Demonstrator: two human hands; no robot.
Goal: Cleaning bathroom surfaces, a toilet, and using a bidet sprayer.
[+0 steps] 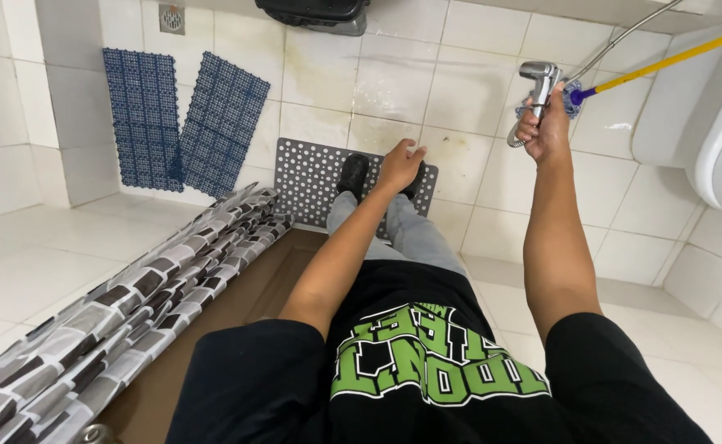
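Observation:
My right hand (546, 127) is raised and gripped around a chrome hand-held sprayer (539, 82) with a metal hose (624, 37) running up to the right. My left hand (399, 164) reaches forward and down with its fingers loosely curled, holding nothing, above a grey perforated floor mat (307, 177). My feet in black shoes (352, 174) stand on that mat. The white tiled floor (427, 90) ahead shows yellowish stains and a wet sheen.
Two blue grid mats (180, 123) lean at the left wall. A grey-patterned shower curtain (130, 304) lies bunched at lower left over a brown threshold (246, 296). A white toilet (706, 123) stands at right, with a yellow-handled brush (665, 59) beside it. A floor drain (171, 18) sits at top left.

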